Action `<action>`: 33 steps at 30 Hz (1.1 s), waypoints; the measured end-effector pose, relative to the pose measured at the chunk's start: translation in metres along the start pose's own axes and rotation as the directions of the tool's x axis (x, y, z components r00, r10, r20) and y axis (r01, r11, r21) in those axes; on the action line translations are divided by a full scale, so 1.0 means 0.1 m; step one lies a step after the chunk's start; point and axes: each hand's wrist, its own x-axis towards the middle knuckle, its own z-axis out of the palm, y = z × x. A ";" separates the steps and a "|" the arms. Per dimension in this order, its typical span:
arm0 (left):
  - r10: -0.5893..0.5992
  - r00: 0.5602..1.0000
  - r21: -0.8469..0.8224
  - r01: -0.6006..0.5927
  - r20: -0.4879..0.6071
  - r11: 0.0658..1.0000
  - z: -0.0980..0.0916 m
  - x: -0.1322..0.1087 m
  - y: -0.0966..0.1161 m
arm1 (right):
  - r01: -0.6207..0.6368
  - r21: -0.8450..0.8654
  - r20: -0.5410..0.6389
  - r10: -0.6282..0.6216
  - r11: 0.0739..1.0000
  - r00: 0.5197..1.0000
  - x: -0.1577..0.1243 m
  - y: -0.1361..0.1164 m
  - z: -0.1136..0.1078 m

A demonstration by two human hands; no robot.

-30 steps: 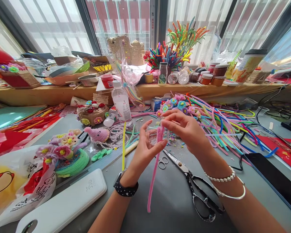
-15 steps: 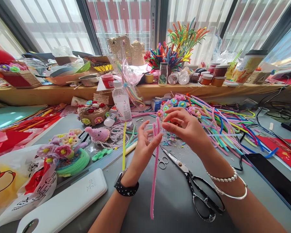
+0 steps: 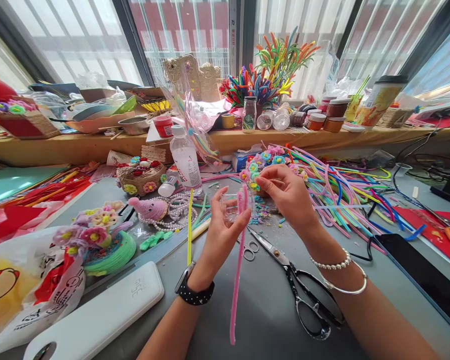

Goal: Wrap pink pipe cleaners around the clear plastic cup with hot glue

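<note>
Left hand (image 3: 221, 232) pinches a long fuzzy pink pipe cleaner (image 3: 237, 280); right hand (image 3: 290, 197), fingertips pressed together, sits just beside its top.

Grey tabletop (image 3: 264, 305), cluttered. Black-handled steel scissors (image 3: 298, 285) centre; white slab power bank (image 3: 97, 315) left, multicoloured pipe-cleaner pile (image 3: 341, 192) right.

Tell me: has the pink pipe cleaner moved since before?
Yes. Against the black scissors, the pink pipe cleaner has slid slightly toward the person.

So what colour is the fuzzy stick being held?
The fuzzy stick is pink; the head view shows it.
</note>
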 end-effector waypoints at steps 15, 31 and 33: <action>-0.020 0.999 0.063 0.017 0.043 0.998 0.02 -0.01 0.02 | -0.017 -0.078 0.334 0.042 0.997 0.942 0.04 -0.15 -0.09; -0.039 0.998 0.115 0.033 0.052 0.993 -0.01 0.00 -0.03 | -0.054 -0.231 0.142 0.089 0.971 0.986 0.13 -0.02 -0.26; -0.059 0.997 0.092 0.054 0.052 0.994 -0.02 0.01 -0.04 | -0.006 -0.289 0.183 0.061 0.957 0.981 0.13 -0.03 -0.28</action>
